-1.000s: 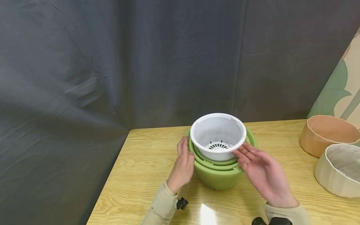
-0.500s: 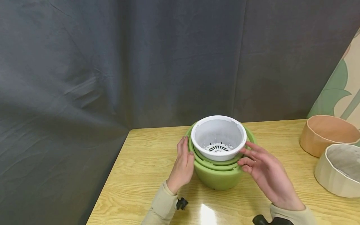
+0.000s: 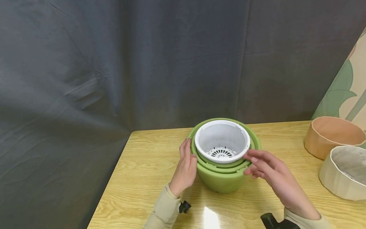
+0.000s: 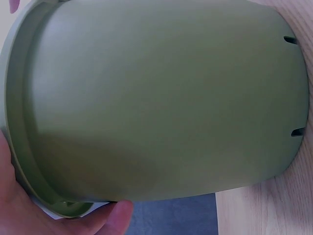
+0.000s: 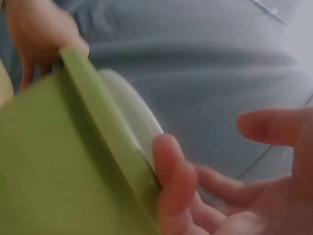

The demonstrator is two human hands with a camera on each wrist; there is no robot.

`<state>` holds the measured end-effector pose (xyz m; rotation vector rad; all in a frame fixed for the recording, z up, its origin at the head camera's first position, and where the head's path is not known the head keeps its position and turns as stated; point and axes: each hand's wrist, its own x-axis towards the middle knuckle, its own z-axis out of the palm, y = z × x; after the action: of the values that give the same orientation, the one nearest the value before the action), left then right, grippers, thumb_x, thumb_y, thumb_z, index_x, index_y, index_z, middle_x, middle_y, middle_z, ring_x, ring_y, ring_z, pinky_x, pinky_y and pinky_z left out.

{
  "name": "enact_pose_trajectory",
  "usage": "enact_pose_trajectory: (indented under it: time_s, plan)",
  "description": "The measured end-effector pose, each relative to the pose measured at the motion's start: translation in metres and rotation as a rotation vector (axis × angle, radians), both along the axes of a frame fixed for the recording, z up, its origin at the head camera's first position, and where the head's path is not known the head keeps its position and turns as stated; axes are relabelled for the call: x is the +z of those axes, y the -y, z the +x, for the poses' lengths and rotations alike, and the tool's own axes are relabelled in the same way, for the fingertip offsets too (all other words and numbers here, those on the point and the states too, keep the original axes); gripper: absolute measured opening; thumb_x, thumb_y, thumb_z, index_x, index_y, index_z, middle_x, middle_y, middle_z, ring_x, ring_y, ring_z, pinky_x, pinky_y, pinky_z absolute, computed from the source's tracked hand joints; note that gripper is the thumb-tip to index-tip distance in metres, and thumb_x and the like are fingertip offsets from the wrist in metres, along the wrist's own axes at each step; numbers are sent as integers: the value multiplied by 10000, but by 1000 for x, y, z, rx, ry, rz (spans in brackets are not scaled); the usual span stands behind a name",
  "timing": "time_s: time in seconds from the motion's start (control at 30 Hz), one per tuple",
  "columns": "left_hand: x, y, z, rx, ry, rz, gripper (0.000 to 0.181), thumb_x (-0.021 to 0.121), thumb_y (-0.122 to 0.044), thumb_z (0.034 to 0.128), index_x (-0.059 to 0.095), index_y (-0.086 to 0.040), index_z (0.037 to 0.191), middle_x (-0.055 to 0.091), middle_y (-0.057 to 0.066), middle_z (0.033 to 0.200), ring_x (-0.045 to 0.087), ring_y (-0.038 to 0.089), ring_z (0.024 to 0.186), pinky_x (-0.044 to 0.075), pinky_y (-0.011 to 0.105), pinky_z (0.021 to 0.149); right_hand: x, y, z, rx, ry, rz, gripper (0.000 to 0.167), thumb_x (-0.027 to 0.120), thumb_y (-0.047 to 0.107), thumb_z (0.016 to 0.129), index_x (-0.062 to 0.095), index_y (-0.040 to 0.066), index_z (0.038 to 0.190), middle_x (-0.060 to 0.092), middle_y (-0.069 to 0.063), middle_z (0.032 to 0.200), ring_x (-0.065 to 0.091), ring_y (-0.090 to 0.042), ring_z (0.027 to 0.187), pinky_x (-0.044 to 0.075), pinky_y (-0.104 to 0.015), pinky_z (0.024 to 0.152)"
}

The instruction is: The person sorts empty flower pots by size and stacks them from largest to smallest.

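A large green plant pot [image 3: 224,183] stands upright on the table. Nested in it are a smaller green rim [image 3: 213,166] and, on top, a white pot [image 3: 223,140] with a slotted bottom. My left hand [image 3: 184,171] grips the green pot's rim on the left, the thumb lying along it in the left wrist view. At the right side, my right hand [image 3: 278,178] has loosely bent fingers at the rims of the white and green pots. Its thumb stands apart in the right wrist view, and nothing is held there.
An orange pot [image 3: 337,135] and a cream pot [image 3: 344,173] stand at the table's right side. Behind the wooden table [image 3: 143,159] hangs a dark grey curtain [image 3: 186,63], which also covers the left side.
The white pot has settled lower and more level inside the green pots. My right hand has slid off its underside and drawn back to the right. The left hand has stayed in place.
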<state>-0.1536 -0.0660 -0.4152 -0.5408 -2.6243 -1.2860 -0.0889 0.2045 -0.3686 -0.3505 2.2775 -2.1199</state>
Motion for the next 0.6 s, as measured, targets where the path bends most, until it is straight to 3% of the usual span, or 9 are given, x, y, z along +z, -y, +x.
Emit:
enact_pose_trajectory:
  time_s: [0.13, 0.33, 0.47, 0.6]
  plan:
    - [0, -1, 0, -3, 7, 5, 568, 274, -184, 1035, 80, -56, 1553, 94, 160, 1596, 326, 338, 1409, 315, 475, 1153, 9, 5, 4, -101, -38, 245, 313, 469, 231, 1021, 603, 28, 1218, 705, 46, 1075, 676, -139, 822, 541, -235, 691]
    - [0, -2, -1, -8, 4, 7, 570, 275, -184, 1031, 83, -53, 1552, 95, 150, 1597, 328, 338, 1408, 316, 477, 1152, 12, 12, 5, -198, -146, 346, 257, 516, 206, 1001, 646, 75, 1180, 726, 28, 986, 670, -96, 766, 519, -206, 658]
    - [0, -3, -1, -13, -8, 3, 570, 272, -178, 1030, 84, -35, 1548, 103, 172, 1590, 349, 350, 1394, 336, 484, 1139, 8, 15, 2, -287, -297, 443, 245, 602, 133, 948, 672, 105, 1180, 656, 51, 869, 570, -37, 681, 460, -168, 579]
    - [2, -3, 0, -8, -12, -2, 571, 277, -171, 1029, 83, -27, 1546, 109, 182, 1587, 371, 364, 1378, 351, 485, 1128, 2, 19, -3, -315, -452, 537, 292, 682, 58, 872, 690, 101, 1160, 521, 89, 787, 435, -12, 633, 363, -149, 523]
